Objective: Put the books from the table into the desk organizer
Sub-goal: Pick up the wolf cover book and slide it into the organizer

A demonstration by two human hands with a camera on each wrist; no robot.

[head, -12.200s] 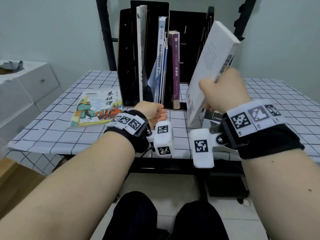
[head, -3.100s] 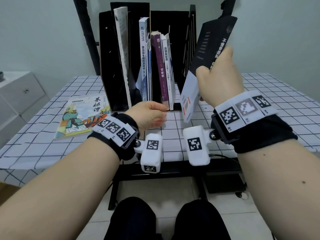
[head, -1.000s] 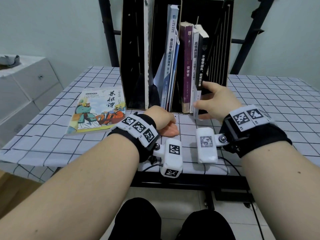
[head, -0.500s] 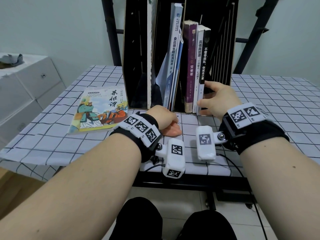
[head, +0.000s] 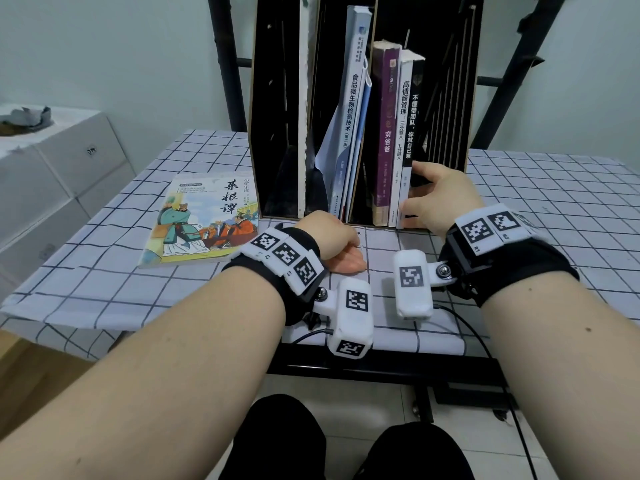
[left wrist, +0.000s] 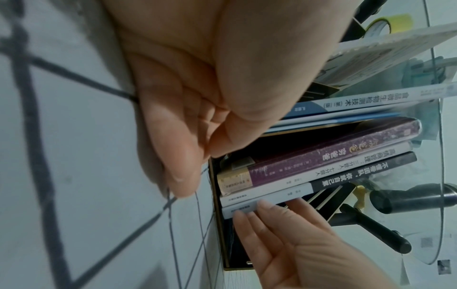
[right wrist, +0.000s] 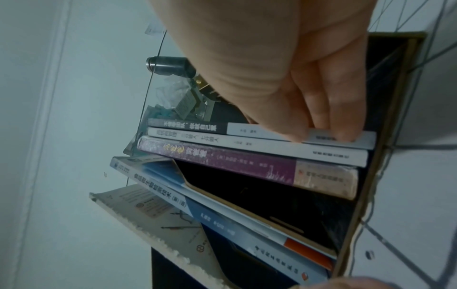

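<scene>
The black desk organizer [head: 280, 133] stands at the back of the checked table [head: 554, 209] with several upright books. The rightmost one is a black-and-white book [head: 416, 109]. My right hand [head: 440, 199] lies against its lower end, with its straight fingers [left wrist: 259, 211] touching the white foot of the spine [right wrist: 366, 139]. Beside it stand a white book [head: 403, 133] and a purple book [head: 386, 133]. A colourful picture book [head: 204, 223] lies flat on the table, left of the organizer. My left hand [head: 329, 237] rests on the table, loosely curled and holding nothing [left wrist: 178, 136].
A tall white-and-blue book [head: 353, 116] leans in the middle slot, and a ragged white book [head: 304, 98] stands further left. The leftmost slot [head: 277, 168] looks dark. White boxes [head: 52, 174] stand left of the table. A black metal frame [head: 228, 64] rises behind.
My right hand has set the black-and-white book into the organizer and slid down to its lower end, fingers straightening. The left hand has stayed on the table.
</scene>
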